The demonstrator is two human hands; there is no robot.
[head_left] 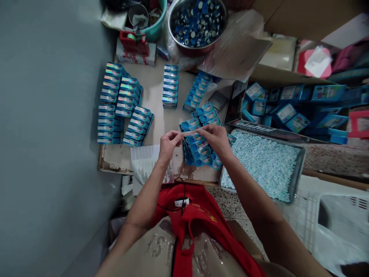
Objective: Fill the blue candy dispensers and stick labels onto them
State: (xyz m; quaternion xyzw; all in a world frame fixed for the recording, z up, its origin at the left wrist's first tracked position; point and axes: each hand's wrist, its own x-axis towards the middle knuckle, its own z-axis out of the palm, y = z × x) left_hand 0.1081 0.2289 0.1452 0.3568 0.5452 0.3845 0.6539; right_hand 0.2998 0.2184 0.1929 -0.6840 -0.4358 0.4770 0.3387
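A narrow, pale, see-through sticker strip (pixel 190 133) is stretched level between my two hands. My left hand (pixel 170 144) pinches its left end between thumb and finger, and my right hand (pixel 215 139) pinches the other end. Just beneath the strip lies a group of small blue boxes (pixel 201 152), printed side up, partly covered by my right hand. Below my left wrist a whitish sticker sheet (pixel 145 163) hangs over the table's front edge, with rows of strips on it.
Stacked blue boxes (pixel 109 115) with shiny strips stand at the left, more (pixel 170 86) at the back. A metal bowl (pixel 175 36) holds blue-and-white pieces. At right are a tray (pixel 301 161) of pale blue pellets and a carton (pixel 259 130) of blue boxes. A red tape dispenser (pixel 127 44) stands back left.
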